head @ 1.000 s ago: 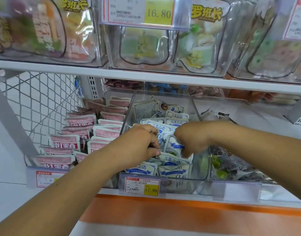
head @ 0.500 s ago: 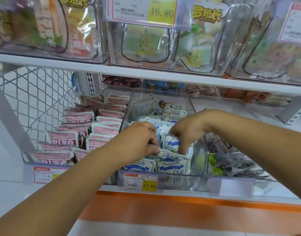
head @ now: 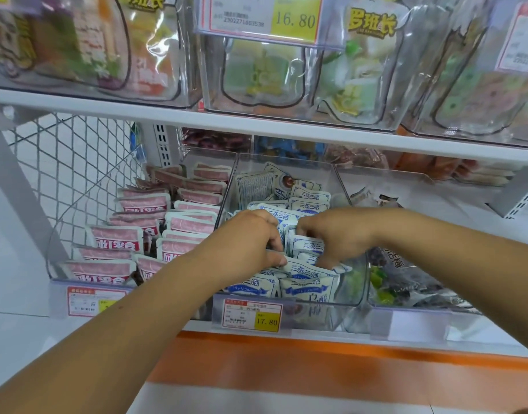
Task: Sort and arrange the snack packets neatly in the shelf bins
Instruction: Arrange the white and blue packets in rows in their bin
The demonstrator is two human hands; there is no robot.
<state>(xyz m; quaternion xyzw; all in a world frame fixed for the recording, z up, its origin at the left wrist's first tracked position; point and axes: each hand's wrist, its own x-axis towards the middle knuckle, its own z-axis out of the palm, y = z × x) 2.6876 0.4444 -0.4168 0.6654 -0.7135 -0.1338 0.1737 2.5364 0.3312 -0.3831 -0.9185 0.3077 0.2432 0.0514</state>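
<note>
We see both bare arms reach in from the bottom & meet over the middle bin (head: 286, 159), a clear box on the low shelf. The blue-white packets (head: 309, 204) are inside the middle bin. Most stand on edge in rows. A few at the back of the middle bin lie loose & tipped.

The left hand (head: 251, 237) is over the left half of the middle bin, knuckles up, wrist bent down a bit. Its fingers are curled tight. Thumb & fingers pinch the tops of blue-white packets near the front of the middle bin.

The right hand (head: 337, 234) is over the right half of the middle bin, just beside the left hand, w/ packet tops showing btw the two. The back of the hand faces up. Its fingers (head: 325, 259) curl down & dig in among the packets, thumb on the other side, so it grips one; we can't tell if it's more than one.

Left of the middle bin, pink packets (head: 131, 237) stand in neat rows in the next bin. Right of the middle bin, dark packets (head: 406, 273) w/ green bits lie in another clear bin. On the front of the middle bin hangs a price tag (head: 252, 315); its yellow part says 17.80. Above the middle bin is a white shelf board (head: 107, 103) w/ clear bins of big bags, all blurry. Far left of the middle bin is a wire mesh (head: 62, 162) side. Below the middle bin runs an orange strip (head: 286, 360).
</note>
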